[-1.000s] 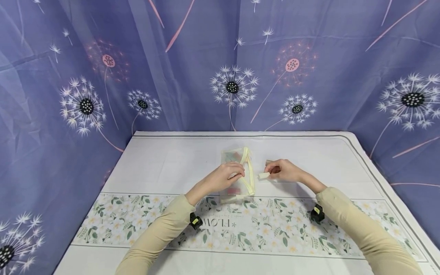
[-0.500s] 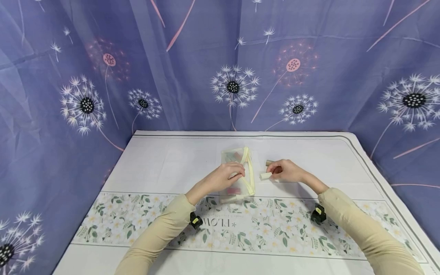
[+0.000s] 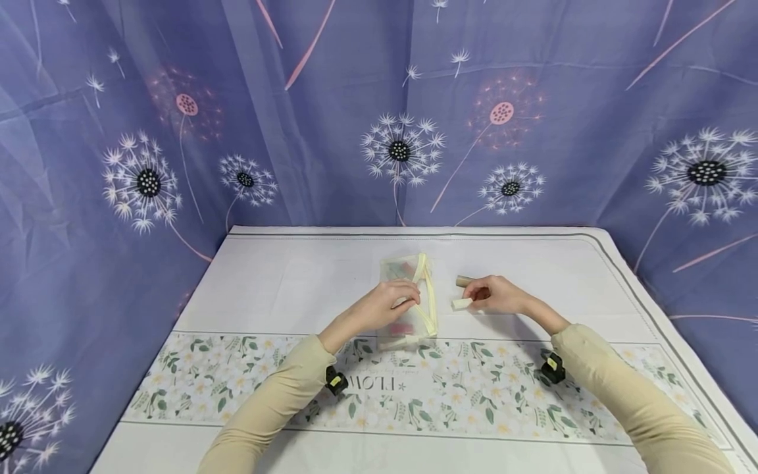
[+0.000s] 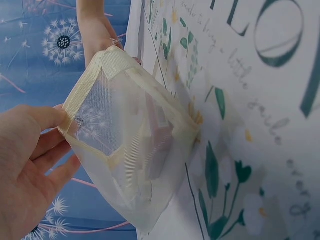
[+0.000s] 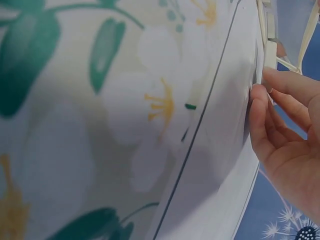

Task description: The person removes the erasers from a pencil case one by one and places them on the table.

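My left hand [image 3: 381,306] pinches the edge of a see-through mesh pouch [image 4: 145,105] with pale yellow trim, spreading its mouth toward the right. Red and greenish items show dimly through the mesh; their kind is not clear. To the right of the pouch, my right hand [image 3: 499,295] holds a small off-white block [image 3: 460,305] between thumb and fingers, low over the table and apart from the pouch. Just behind that block lies a short brownish-grey piece [image 3: 465,281], partly covered by the right fingers. In the right wrist view, the fingertips [image 5: 270,75] meet near the white block's end.
A white tabletop cover [image 3: 296,276] has a floral band [image 3: 474,395] across its front part. Purple curtains with dandelion prints [image 3: 331,131] stand behind and at both sides. A black wrist camera [image 3: 553,367] sits under each sleeve.
My right hand has slid slightly to the right with the white block, uncovering more of the brownish-grey piece. The left hand and pouch have stayed in place.
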`<state>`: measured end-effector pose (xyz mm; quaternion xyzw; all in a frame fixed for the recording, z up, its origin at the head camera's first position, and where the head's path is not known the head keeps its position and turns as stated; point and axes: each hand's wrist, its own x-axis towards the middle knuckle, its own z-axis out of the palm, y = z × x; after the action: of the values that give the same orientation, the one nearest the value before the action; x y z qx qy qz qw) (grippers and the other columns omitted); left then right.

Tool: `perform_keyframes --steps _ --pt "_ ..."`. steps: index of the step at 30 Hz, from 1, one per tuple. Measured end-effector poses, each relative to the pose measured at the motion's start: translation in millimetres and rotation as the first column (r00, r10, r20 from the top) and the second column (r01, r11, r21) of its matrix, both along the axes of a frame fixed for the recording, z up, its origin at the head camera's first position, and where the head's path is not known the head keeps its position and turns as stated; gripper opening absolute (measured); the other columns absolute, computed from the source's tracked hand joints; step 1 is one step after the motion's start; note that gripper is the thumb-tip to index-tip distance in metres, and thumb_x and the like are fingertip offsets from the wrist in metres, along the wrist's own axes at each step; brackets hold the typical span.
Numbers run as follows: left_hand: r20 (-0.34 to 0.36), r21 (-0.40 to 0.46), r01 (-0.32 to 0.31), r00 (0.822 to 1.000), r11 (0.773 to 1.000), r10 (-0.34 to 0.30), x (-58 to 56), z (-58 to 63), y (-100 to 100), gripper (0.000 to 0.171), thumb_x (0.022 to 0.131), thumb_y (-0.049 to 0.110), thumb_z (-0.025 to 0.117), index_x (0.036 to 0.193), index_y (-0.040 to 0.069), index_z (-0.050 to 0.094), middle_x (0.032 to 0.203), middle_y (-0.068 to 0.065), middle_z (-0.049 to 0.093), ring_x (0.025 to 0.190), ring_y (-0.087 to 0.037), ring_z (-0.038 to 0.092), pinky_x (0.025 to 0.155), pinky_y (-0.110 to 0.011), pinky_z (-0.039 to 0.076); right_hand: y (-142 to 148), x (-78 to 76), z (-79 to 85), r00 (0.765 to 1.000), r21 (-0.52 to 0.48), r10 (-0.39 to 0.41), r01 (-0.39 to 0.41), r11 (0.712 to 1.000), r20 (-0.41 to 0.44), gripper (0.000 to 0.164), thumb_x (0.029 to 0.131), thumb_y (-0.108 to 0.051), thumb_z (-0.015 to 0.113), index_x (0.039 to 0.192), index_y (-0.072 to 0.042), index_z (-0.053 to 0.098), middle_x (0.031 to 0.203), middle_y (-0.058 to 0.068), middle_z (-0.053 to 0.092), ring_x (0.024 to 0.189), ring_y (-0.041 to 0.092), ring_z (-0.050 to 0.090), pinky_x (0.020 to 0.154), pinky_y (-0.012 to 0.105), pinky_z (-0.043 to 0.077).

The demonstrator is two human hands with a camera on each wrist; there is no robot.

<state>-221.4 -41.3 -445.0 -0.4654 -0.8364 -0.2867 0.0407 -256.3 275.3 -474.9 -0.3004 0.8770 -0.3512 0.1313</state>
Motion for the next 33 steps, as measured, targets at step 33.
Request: perform_keyframes --steps 33 --pt "0.004 -0.005 -0.007 1.000 1.000 0.007 -0.5 -0.1 -2.4 0.015 0.098 0.010 0.057 0.103 0.006 0.070 0.115 -0.011 0.067 0.118 -0.022 0.060 0.105 -0.028 0.048 3.0 -0.1 -0.5 0.999 0.053 -0.046 0.047 0.997 -0.008 0.019 0.082 -0.008 0.076 0.100 -0.005 0.070 0.090 0.007 0.070 0.078 0.012 0.063 0.066 0.022 0.053"
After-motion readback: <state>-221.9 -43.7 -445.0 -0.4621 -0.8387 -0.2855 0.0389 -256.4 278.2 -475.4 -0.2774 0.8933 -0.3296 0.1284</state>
